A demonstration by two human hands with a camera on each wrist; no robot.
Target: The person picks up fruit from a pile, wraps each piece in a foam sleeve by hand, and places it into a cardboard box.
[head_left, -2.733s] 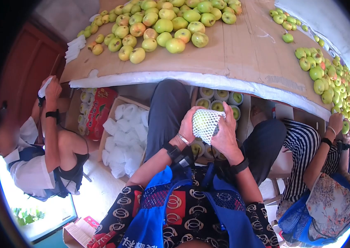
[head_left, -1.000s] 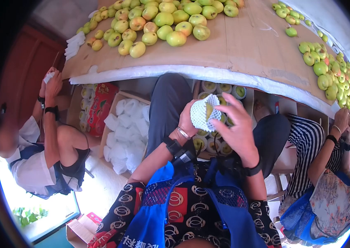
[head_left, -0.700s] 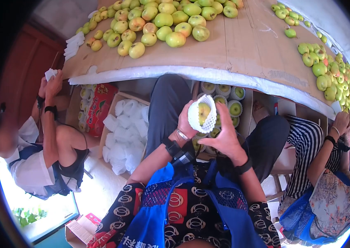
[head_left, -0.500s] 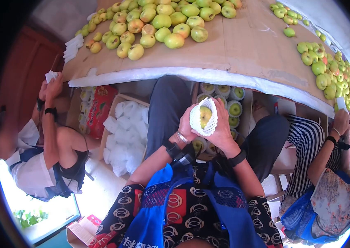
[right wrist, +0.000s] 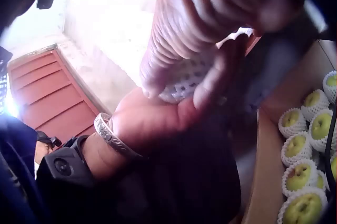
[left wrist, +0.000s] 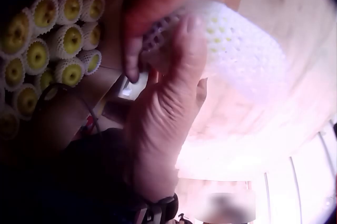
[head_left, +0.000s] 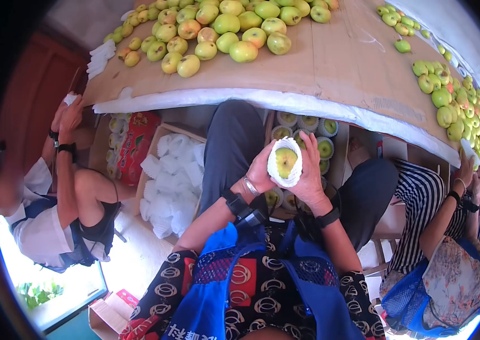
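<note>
In the head view, a yellow-green apple (head_left: pixel 286 161) sits in a white foam net sleeve (head_left: pixel 274 177), its bare end facing up through the sleeve's open rim. My left hand (head_left: pixel 259 173) grips the sleeve from the left, and my right hand (head_left: pixel 308 180) cups it from the right. The left wrist view has the sleeve (left wrist: pixel 231 42) between both hands, with the right thumb lying along it. Seen from the right wrist, fingers of both hands wrap the netting (right wrist: pixel 184 79) and hide most of the apple.
Below my hands, a box holds netted apples (head_left: pixel 325 148). Left of my leg stands a box of white foam sleeves (head_left: pixel 172 175). Loose apples (head_left: pixel 227 22) lie on the cardboard-covered table (head_left: pixel 330 73) ahead. One person (head_left: pixel 64 198) sits at left, another (head_left: pixel 449 277) at right.
My right hand, spread away from the sleeve a second ago, has come back around it. The sleeve has turned so its open end with the apple faces up.
</note>
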